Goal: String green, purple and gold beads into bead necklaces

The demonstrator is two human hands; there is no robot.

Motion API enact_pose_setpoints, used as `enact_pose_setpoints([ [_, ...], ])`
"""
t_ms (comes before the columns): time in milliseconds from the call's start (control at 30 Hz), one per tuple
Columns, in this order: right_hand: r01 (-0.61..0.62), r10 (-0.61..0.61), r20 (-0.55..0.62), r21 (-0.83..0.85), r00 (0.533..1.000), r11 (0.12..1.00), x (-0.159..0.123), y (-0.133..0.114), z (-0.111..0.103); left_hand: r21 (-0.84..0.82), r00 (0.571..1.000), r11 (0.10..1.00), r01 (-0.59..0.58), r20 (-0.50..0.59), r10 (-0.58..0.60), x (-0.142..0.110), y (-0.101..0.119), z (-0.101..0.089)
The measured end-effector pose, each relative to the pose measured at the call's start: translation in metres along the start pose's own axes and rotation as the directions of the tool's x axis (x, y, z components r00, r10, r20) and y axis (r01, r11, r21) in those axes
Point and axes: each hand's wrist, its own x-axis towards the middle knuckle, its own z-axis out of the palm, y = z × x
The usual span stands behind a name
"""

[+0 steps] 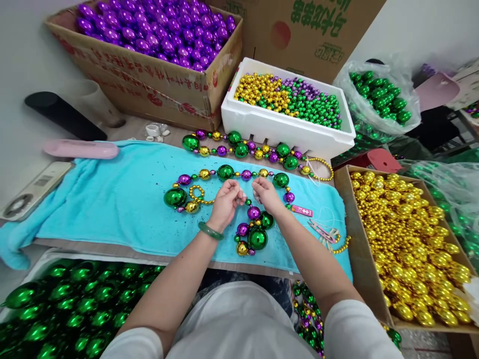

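Over the turquoise towel [123, 194], my left hand [228, 202] is closed in a pinch at the inner side of a bead strand; what lies between its fingertips is too small to make out. A green bangle [210, 231] circles that wrist. My right hand [265, 193] pinches likewise, a short gap to the right, its hold also unclear. Around both hands curves a strand of purple, gold and green beads [225, 172]. Just below them bunch more strung beads, with a big green bead [257, 239]. A loop of small gold beads [196, 192] rests left of my left hand.
A finished-looking bead string [241, 149] lies behind the towel. White foam box [284, 127], carton of purple beads [149, 85] and bag of green beads [377, 97] stand behind. Gold beads fill a carton [342, 199] at right. Scissors [324, 231] lie near the towel's right end.
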Motion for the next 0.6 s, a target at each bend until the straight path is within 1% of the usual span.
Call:
enact_pose_setpoints([
  [67, 0.052, -0.053, -0.009, -0.11, 0.999, 0.993, 0.001, 0.0, -0.001, 0.085, 1.0, 0.996, -0.012, 0.007, 0.012, 0.001, -0.002, 0.0],
  [133, 0.133, -0.139, -0.001, -0.287, 0.99, 0.949, 0.0, -0.001, -0.002, 0.235, 1.0, 0.972, -0.026, 0.011, 0.024, 0.002, -0.007, -0.002],
  [200, 0.205, -0.2, 0.063, -0.485, 0.978, 0.85, -0.002, -0.002, -0.004, 0.426, 0.998, 0.902, -0.066, 0.016, 0.065, 0.002, -0.014, -0.004],
  [233, 0.228, -0.203, 0.107, -0.564, 0.973, 0.794, -0.003, -0.002, -0.005, 0.515, 0.996, 0.853, -0.088, 0.02, 0.091, 0.002, -0.018, -0.004],
  [300, 0.237, -0.167, 0.167, -0.659, 0.972, 0.714, -0.003, -0.001, -0.007, 0.642, 0.991, 0.757, -0.121, 0.03, 0.134, 0.003, -0.026, -0.007],
  [333, 0.229, -0.15, 0.174, -0.679, 0.973, 0.697, -0.002, 0.0, -0.008, 0.677, 0.989, 0.724, -0.13, 0.032, 0.147, 0.004, -0.029, -0.008],
  [400, 0.207, -0.136, 0.156, -0.686, 0.978, 0.698, 0.0, 0.003, -0.008, 0.704, 0.987, 0.698, -0.134, 0.033, 0.155, 0.005, -0.034, -0.01],
  [433, 0.193, -0.133, 0.14, -0.677, 0.981, 0.71, 0.001, 0.005, -0.008, 0.697, 0.988, 0.706, -0.126, 0.026, 0.15, 0.006, -0.035, -0.011],
  [467, 0.179, -0.132, 0.12, -0.663, 0.984, 0.727, 0.002, 0.006, -0.008, 0.674, 0.991, 0.731, -0.106, 0.009, 0.135, 0.006, -0.034, -0.012],
  [533, 0.161, -0.139, 0.083, -0.611, 0.987, 0.775, 0.0, 0.007, -0.008, 0.578, 0.995, 0.815, -0.037, -0.055, 0.084, 0.007, -0.031, -0.013],
  [600, 0.163, -0.141, 0.082, -0.532, 0.987, 0.831, -0.004, 0.003, -0.007, 0.473, 0.994, 0.881, 0.021, -0.108, 0.034, 0.007, -0.024, -0.013],
])
